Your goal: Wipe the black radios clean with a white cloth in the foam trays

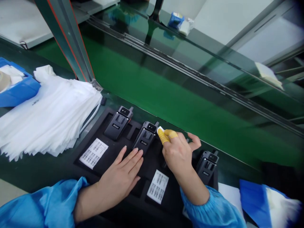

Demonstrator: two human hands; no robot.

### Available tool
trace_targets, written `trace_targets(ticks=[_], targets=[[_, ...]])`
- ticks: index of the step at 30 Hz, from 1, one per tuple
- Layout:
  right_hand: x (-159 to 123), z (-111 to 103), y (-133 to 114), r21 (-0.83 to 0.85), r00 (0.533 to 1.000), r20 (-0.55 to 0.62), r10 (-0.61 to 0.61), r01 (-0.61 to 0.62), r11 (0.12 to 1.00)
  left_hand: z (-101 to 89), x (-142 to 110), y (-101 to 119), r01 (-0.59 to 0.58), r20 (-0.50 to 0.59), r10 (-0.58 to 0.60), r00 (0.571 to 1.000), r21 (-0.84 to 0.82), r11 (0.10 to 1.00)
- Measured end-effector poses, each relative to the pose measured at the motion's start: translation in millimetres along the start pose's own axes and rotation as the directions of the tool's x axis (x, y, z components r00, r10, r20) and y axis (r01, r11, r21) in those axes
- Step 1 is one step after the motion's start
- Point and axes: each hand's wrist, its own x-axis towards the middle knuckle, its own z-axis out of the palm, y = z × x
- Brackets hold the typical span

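Observation:
My left hand (pixel 129 169) lies with fingers stretched out, its fingertips on the lower end of a dark two-way radio (pixel 144 139) marked "Riton". My right hand (pixel 177 150) wears yellow finger cots (pixel 166 136) and is closed in a pinch beside that radio's antenna. A bit of white shows at its fingertips; I cannot make out what it is. Another radio (pixel 116 125) sits to the left and one more radio (pixel 207 167) to the right, all in a black foam tray (pixel 111 155). A further radio is mostly hidden beneath my right hand.
Barcode label sheets (pixel 93 153) lie on the tray. A stack of white bags (pixel 52 110) and a blue bin (pixel 20 87) stand left. A metal post (pixel 68 41) rises behind the bags. Blue and white packaging (pixel 257 198) lies at right. A glass shelf (pixel 190 53) runs above the back.

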Motion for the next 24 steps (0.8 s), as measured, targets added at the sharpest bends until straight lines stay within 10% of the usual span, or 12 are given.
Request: trace_targets(ticks=[24], targets=[[4,-2,-21,-0.079,0.997,-0.016,0.079,-0.080,0.994,-2.7,1,-1,-0.004,-0.007,0.004,1.000,0.032,0.999]])
